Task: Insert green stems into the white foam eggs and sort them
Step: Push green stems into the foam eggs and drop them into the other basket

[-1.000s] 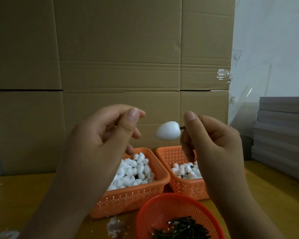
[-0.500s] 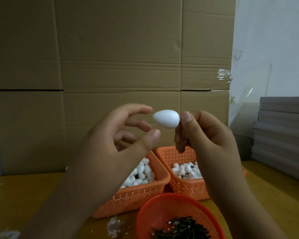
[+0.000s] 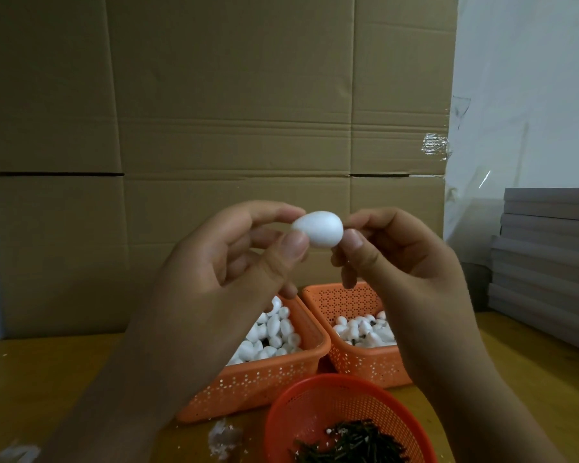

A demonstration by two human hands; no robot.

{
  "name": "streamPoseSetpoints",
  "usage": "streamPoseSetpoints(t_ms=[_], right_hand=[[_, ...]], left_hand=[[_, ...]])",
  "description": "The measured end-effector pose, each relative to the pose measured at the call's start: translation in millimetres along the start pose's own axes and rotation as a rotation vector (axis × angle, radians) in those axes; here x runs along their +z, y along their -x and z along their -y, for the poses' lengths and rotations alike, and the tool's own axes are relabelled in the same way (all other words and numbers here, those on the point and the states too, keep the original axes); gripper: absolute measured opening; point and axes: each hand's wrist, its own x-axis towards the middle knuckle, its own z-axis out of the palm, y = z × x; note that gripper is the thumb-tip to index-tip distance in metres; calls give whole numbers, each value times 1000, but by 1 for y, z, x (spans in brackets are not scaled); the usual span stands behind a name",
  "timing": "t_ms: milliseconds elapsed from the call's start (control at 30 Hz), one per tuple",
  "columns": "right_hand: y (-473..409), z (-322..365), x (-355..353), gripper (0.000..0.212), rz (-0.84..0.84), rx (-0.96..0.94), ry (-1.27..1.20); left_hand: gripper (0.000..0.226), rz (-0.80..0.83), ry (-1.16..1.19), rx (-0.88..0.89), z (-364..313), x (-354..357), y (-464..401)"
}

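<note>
A white foam egg [image 3: 319,228] is held up in front of me, between both hands. My left hand [image 3: 221,279] pinches its pointed left end with thumb and forefinger. My right hand [image 3: 398,262] pinches at the egg's blunt right end; the stem itself is hidden behind its fingers. Below, the left orange basket [image 3: 264,379] holds several plain foam eggs. A second orange basket [image 3: 365,359] to its right holds more white eggs. A round red basket [image 3: 315,406] at the bottom contains a pile of dark green stems [image 3: 351,444].
A wall of cardboard boxes [image 3: 214,128] stands behind the baskets. Stacked grey boards [image 3: 549,262] lie at the right on the wooden table [image 3: 47,379]. White foam scraps [image 3: 223,437] lie near the round basket.
My left hand opened, moved right and took hold of the egg's left end. The egg rose slightly and shifted left with my right hand.
</note>
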Motion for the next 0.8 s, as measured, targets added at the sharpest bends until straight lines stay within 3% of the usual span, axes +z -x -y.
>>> streamPoseSetpoints(t_ms=[67, 200, 300, 600, 800], right_hand=[[1, 0, 0, 8, -21, -111, 144], [2, 1, -1, 14, -27, -323, 419], [4, 4, 0, 14, -18, -412, 479], [4, 7, 4, 27, 68, -303, 337], [4, 8, 3, 39, 109, -176, 196]], left_hand=[[34, 19, 11, -9, 0, -1, 0], [26, 48, 18, -33, 2, -3, -2], [22, 76, 7, -47, 3, -4, -2], [36, 222, 6, -143, 3, 5, 2], [34, 202, 314, -236, 0, 2, 0]])
